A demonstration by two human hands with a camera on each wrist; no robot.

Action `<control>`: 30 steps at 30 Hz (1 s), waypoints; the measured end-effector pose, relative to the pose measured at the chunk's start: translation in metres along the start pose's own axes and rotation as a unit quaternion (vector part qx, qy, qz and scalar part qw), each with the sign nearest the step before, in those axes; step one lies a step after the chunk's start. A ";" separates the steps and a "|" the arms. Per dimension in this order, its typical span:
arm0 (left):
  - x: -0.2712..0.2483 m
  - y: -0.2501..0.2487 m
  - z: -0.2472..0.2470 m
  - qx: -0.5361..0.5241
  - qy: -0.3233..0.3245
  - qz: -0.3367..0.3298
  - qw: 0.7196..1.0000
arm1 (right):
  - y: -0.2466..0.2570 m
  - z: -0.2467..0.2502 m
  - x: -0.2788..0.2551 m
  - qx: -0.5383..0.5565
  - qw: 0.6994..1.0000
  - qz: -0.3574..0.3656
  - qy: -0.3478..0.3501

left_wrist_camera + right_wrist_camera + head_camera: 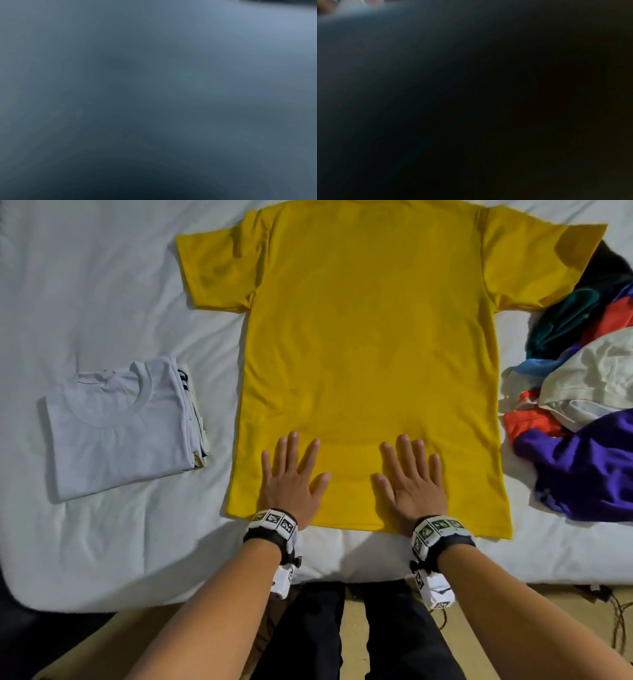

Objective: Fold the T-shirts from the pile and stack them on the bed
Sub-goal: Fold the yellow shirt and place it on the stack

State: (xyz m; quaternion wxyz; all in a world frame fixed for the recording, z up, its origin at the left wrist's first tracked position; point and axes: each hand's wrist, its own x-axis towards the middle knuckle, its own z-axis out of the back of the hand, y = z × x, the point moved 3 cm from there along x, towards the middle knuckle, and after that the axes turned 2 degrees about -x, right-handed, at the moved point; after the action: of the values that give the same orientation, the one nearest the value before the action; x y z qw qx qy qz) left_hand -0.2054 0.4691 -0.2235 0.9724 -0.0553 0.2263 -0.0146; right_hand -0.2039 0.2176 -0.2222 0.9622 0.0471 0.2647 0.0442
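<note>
Both hands lie flat, fingers spread, gripping nothing: left hand (290,478) and right hand (412,481) press the hem end of the yellow shirt (370,344), spread flat on the bed (102,285). Folded stack (120,426) lies to its left, the pile (582,392) to its right; wrist views are dark

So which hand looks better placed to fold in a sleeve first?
Probably the left hand: the yellow T-shirt's left sleeve lies free on the bed, while its right sleeve overlaps the pile. Both hands press flat near the hem.
</note>
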 end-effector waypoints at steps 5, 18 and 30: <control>0.002 0.077 0.019 -0.011 -0.003 0.145 0.989 | -0.071 0.011 -0.013 0.072 0.980 -0.185 0.029; 0.099 0.033 0.045 0.061 0.034 -0.046 0.997 | -0.008 0.045 0.077 -0.021 0.998 0.020 0.062; 0.187 -0.039 0.065 0.050 -0.040 -0.110 0.992 | -0.032 0.091 0.166 -0.026 0.998 0.046 -0.015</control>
State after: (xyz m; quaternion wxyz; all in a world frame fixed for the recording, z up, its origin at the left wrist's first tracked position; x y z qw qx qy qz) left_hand -0.0097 0.4269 -0.2433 0.9747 -0.0319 0.1791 -0.1300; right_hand -0.0133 0.1983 -0.2319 0.9638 0.0350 0.2467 0.0945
